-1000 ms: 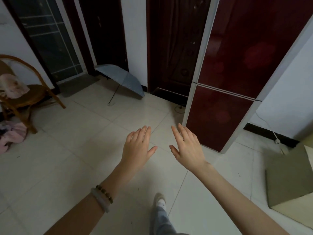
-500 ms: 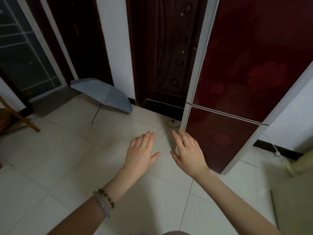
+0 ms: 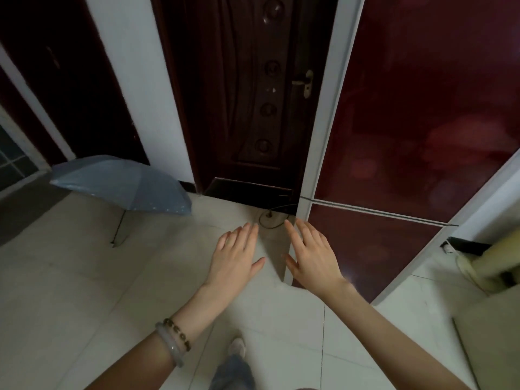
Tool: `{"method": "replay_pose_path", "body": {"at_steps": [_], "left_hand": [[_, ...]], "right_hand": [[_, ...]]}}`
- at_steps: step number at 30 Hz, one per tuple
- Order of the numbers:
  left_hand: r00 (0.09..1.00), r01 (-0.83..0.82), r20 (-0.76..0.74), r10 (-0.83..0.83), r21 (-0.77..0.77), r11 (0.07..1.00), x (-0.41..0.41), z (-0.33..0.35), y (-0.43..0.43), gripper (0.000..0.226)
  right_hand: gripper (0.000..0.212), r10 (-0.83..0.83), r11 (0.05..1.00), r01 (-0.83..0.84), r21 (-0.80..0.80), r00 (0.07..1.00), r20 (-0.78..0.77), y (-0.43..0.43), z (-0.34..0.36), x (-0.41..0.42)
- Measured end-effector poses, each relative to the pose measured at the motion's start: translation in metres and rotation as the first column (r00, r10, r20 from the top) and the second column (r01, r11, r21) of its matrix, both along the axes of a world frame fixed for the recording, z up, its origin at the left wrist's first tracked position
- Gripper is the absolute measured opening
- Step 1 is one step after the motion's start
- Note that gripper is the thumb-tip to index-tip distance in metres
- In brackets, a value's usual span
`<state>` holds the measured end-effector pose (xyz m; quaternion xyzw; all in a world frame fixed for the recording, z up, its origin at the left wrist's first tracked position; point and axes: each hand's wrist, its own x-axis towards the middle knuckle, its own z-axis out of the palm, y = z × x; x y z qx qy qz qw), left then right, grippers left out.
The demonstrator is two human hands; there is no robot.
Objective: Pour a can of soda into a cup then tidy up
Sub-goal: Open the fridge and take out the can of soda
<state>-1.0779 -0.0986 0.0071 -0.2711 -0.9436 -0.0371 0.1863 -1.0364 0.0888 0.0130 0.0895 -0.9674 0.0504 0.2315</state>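
Note:
A tall dark red fridge [image 3: 416, 114] with white edges stands at the right, both its doors closed. My left hand [image 3: 235, 256] and my right hand [image 3: 312, 256] are stretched out in front of me, palms down, fingers straight, holding nothing. The right hand is level with the lower door [image 3: 371, 249], near the fridge's left front corner, apart from it. The left hand hovers over the tiled floor [image 3: 84, 291]. No can or cup is in view.
An open grey-blue umbrella [image 3: 121, 187] lies on the floor at the left. A dark wooden door [image 3: 253, 94] with a brass handle is behind the fridge's left edge. A cable [image 3: 270, 219] coils at the fridge's foot. A pale box corner [image 3: 492, 342] sits low right.
I have stepped closer to the fridge, so it fills more of the view and the chair at the left has dropped out. Both hands stay open and outstretched.

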Motion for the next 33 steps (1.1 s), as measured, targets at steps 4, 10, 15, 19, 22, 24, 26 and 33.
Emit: {"method": "replay_pose_path", "body": {"at_steps": [4,10,15,19,22,24,26,33], "left_hand": [[0.994,0.107,-0.002,-0.107,-0.008,0.994,-0.079,0.005,0.001,0.073],[0.971,0.239,-0.033,-0.239,-0.009,0.971,-0.178,0.014,0.010,0.073],[0.952,0.305,-0.035,-0.305,-0.018,0.952,-0.229,0.012,0.019,0.074],[0.938,0.345,-0.034,-0.345,-0.009,0.938,-0.257,0.010,0.030,0.075],[0.933,0.357,-0.037,-0.357,-0.007,0.934,-0.273,0.010,0.040,0.075],[0.933,0.359,-0.034,-0.359,-0.009,0.933,-0.282,0.011,0.049,0.076],[0.933,0.358,-0.034,-0.358,-0.008,0.934,-0.290,0.013,0.058,0.076],[0.929,0.369,0.016,-0.371,0.071,0.927,-0.312,0.036,0.104,0.073]], "right_hand": [[0.083,-0.079,0.997,0.079,0.009,0.997,-0.003,-0.003,0.008,-0.063],[0.080,-0.200,0.980,0.200,0.007,0.980,0.024,-0.005,0.015,-0.140],[0.082,-0.283,0.959,0.283,0.027,0.958,0.031,-0.002,0.014,-0.178],[0.083,-0.332,0.942,0.329,0.064,0.943,0.035,0.011,0.012,-0.198],[0.081,-0.362,0.930,0.358,0.089,0.931,0.039,0.022,0.013,-0.209],[0.079,-0.375,0.924,0.371,0.099,0.927,0.028,0.033,0.017,-0.216],[0.080,-0.380,0.921,0.377,0.100,0.925,0.012,0.046,0.022,-0.222],[0.075,-0.385,0.891,0.392,0.227,0.920,-0.078,0.104,0.074,-0.245]]}}
